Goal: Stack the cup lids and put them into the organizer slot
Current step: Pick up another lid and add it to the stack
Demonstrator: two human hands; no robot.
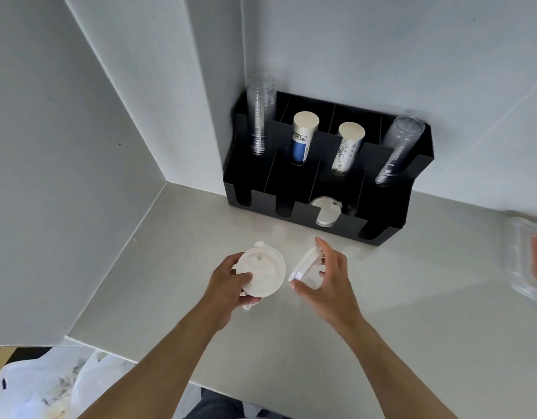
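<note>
My left hand (229,285) grips a small stack of white cup lids (262,272), held flat with the top facing up, above the grey counter. Just to its right, my right hand (327,276) holds another white lid (305,266) tilted on edge between thumb and fingers. The two hands are a short gap apart. Behind them the black organizer (391,207) stands in the counter's corner. Its third front slot holds a stack of white lids (325,211).
The organizer's back slots hold clear plastic cup stacks (260,113) at both ends and two paper cup stacks (303,137) between them. A clear container with something orange (533,258) lies at the right edge. A white plastic bag (49,385) sits below the counter's left corner.
</note>
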